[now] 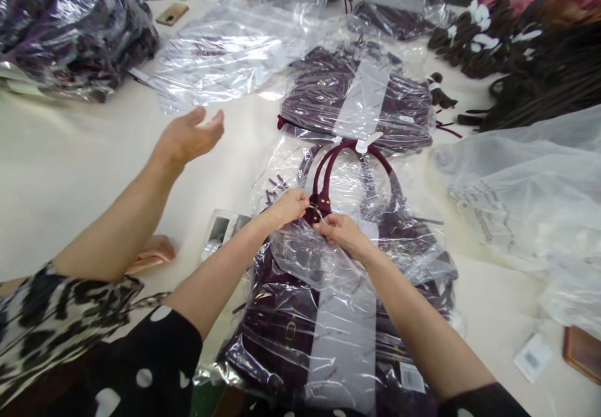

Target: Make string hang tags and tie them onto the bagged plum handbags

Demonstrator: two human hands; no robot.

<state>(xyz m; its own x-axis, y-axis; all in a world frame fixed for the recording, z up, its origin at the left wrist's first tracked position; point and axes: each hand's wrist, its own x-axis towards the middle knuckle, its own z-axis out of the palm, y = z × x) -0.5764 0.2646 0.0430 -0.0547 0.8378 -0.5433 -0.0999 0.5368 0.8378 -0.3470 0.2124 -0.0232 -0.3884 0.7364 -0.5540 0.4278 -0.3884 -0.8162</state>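
A dark burgundy handbag (pixel 282 317) in clear plastic lies before me, its handles (pixel 328 173) pointing away. At the base of one handle, my left hand (pixel 287 209) is closed in a pinch on a thin pale strip. My right hand (pixel 345 234) pinches the same strip just to the right, its fingertips close to the left ones. Clear plastic wrap (pixel 305 248) bunches under both hands. A white paper band (pixel 345 342) runs over the bag's front. Beyond the handles lies another wrapped burgundy bag (pixel 314 94) with a pale band.
A co-worker's hand (pixel 190 135) reaches over the table from the left. Wrapped bags (pixel 70 35) pile up at far left, near plastic sleeves (pixel 220 54). Dark straps (pixel 539 79) and clear plastic (pixel 526 179) lie right, above a white tag (pixel 533 357) and brown case (pixel 582 351).
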